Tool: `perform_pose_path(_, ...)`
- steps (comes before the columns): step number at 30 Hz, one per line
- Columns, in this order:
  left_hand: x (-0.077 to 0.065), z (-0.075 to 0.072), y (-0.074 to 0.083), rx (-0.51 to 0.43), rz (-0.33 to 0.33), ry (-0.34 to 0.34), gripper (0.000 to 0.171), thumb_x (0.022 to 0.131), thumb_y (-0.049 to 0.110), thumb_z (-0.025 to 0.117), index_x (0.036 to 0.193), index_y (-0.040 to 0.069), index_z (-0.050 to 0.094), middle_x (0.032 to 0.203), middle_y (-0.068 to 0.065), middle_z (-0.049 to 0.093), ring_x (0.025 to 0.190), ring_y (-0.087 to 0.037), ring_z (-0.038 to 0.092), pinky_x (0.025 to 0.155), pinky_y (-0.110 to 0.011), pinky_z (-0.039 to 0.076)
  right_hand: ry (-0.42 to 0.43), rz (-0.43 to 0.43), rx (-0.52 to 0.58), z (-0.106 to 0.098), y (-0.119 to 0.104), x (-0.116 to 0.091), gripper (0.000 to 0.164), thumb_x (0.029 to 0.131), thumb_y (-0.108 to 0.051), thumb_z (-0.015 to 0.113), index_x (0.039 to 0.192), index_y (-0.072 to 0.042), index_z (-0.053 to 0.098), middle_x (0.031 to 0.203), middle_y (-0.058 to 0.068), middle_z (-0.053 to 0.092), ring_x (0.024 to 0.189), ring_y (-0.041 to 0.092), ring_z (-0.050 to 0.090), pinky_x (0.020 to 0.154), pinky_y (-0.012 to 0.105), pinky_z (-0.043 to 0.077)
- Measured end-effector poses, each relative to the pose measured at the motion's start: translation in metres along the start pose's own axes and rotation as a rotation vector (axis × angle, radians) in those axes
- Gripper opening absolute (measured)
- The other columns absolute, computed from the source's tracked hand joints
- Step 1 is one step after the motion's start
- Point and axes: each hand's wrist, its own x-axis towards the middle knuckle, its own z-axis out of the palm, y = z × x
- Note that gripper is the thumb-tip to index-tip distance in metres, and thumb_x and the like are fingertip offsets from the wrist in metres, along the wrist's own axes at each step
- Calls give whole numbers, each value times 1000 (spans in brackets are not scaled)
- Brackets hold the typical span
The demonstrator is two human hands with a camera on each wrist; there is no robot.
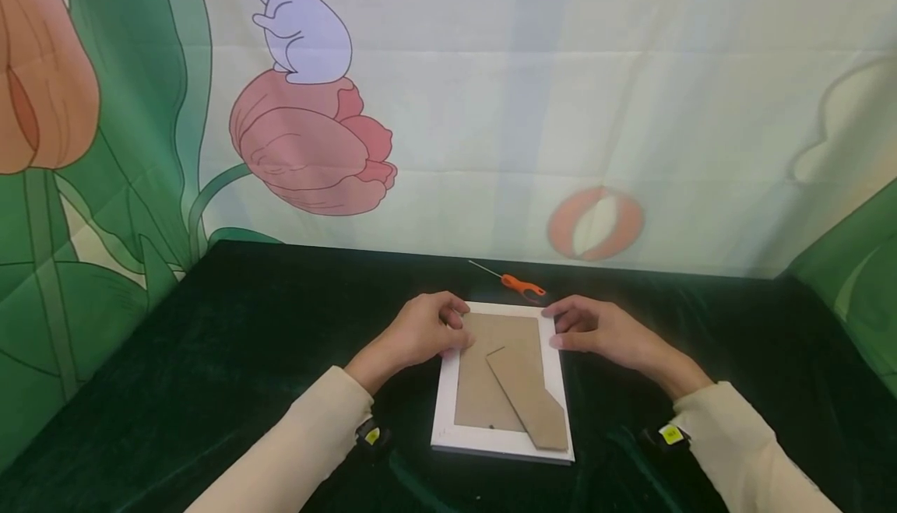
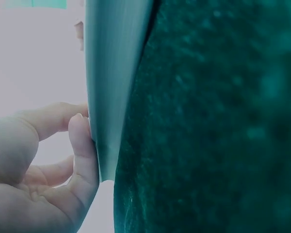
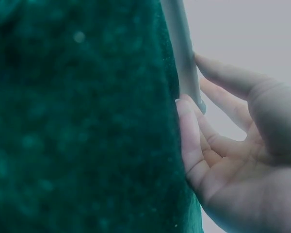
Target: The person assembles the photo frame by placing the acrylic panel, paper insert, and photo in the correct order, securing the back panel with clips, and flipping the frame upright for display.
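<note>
A white picture frame point(image 1: 446, 412) lies back side up on the dark cloth. Its brown backing board point(image 1: 476, 388) faces up, with a brown easel stand point(image 1: 536, 408) slanting across it to the lower right corner. My left hand point(image 1: 426, 330) holds the frame by its upper left edge, thumb over the border and fingers around the corner. On the opposite side, my right hand point(image 1: 596, 326) grips the upper right edge between thumb and fingers. Both wrist views show fingertips against the frame's side, the left hand point(image 2: 53, 170) and the right hand point(image 3: 237, 141).
A screwdriver with an orange handle point(image 1: 522, 286) lies just beyond the frame's far edge. Dark green velvet cloth point(image 1: 280, 326) covers the table. A printed curtain point(image 1: 455, 108) with flowers and a rabbit hangs behind it.
</note>
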Motion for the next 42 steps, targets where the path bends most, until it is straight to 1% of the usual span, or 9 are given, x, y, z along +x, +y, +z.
perform_pose_path(5,0,2,0,17,-7,12,42,92,12,82,129,1,67,101,-8,65,85,-22,67,72,-29,63,-3,4,0,0,0,0,51,95,-36,82,137,-14,64,119,8,68,105,27,67,95,50,59)
perform_pose_path(10,-1,3,2,61,-29,25,47,88,19,87,129,4,68,104,-7,66,92,-24,65,75,-30,63,-2,5,2,0,0,0,51,95,-36,82,137,-13,64,118,8,68,105,27,67,95,50,59)
perform_pose_path(13,-2,4,4,83,-27,26,49,87,20,88,129,5,68,104,-7,66,93,-25,65,76,-31,63,-2,1,2,0,0,0,51,95,-36,82,137,-14,65,118,8,68,104,27,67,95,50,59)
perform_pose_path(20,-2,3,4,104,5,5,48,88,20,89,128,5,67,105,-7,64,96,-24,64,75,-30,63,-1,9,0,0,1,0,51,94,-37,83,137,-14,65,118,8,68,104,27,67,95,49,60)
perform_pose_path(26,1,2,0,97,30,-13,48,88,20,89,127,5,65,106,-7,64,97,-25,64,78,-32,64,1,12,-1,0,-2,0,52,94,-37,83,137,-14,65,118,8,68,105,27,67,95,50,59)
perform_pose_path(30,2,2,-2,110,47,-25,51,86,22,90,127,5,65,107,-7,63,98,-25,63,79,-32,63,1,15,6,0,-3,-1,51,94,-35,83,136,-13,65,118,9,68,104,27,67,95,50,60)
perform_pose_path(37,3,1,-4,130,91,-33,55,83,25,93,126,5,64,106,-7,63,97,-24,63,76,-29,62,10,-7,-6,1,-6,-1,49,95,-30,83,136,-11,64,117,9,67,101,27,66,92,48,61)
perform_pose_path(42,2,1,-4,138,119,-36,54,84,23,93,125,4,63,105,-7,62,96,-25,63,73,-28,62,11,-7,-12,1,-7,-1,48,95,-28,83,136,-11,64,116,9,67,102,27,66,94,49,60)
